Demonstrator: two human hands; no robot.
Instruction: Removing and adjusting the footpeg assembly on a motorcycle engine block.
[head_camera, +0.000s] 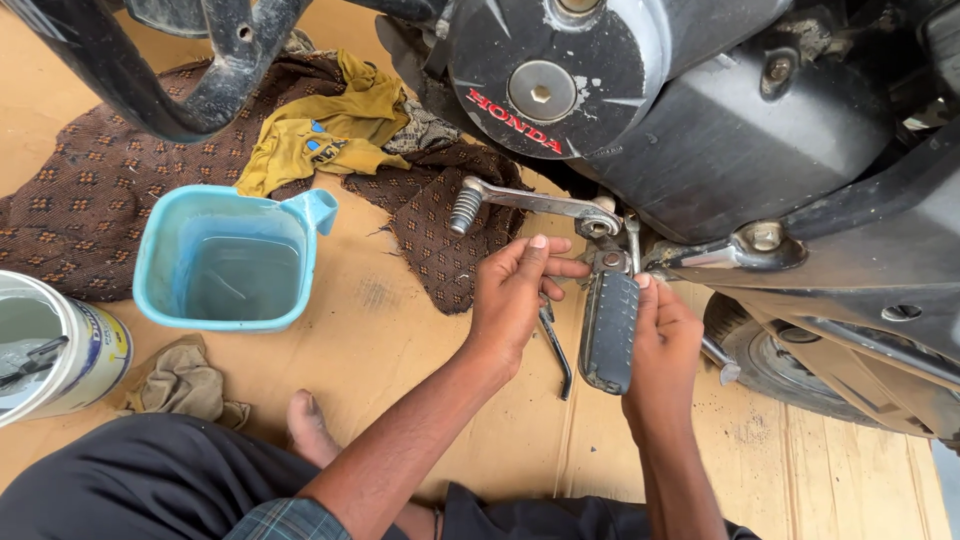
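**Technician:** State the position of the footrest (609, 330).

**Inspector:** The footrest is a ribbed black bar at the lower side of the motorcycle engine (720, 130), right of centre in the scene. Its long axis runs near to far. The far end meets the mounting bracket (607, 258); the near end hangs free above the cardboard floor sheet (400, 350).

**Technician:** Condition of each hand?

**Inspector:** The right hand (662, 345) is wrapped around the right edge of the footrest, thumb on the ribbed face near the far end, fingers curled behind it. The left hand (513, 290) lies just left of the bar. Its fingers extend rightward to the bracket and pinch at the pivot; whether a small part is between them cannot be determined.

**Technician:** Which hand is nearer the pivot?

**Inspector:** The left. Its fingertips touch the joint, directly beyond the far end of the bar. The right hand supports the bar body.

**Technician:** Adjacent items?

**Inspector:** The gear lever (530, 203) runs left from the same area, just far of the left hand. A thin bent metal rod (557, 350) lies on the cardboard under that hand. A blue jug (232, 258) of water stands well to the left, beside a white tin (60, 350).
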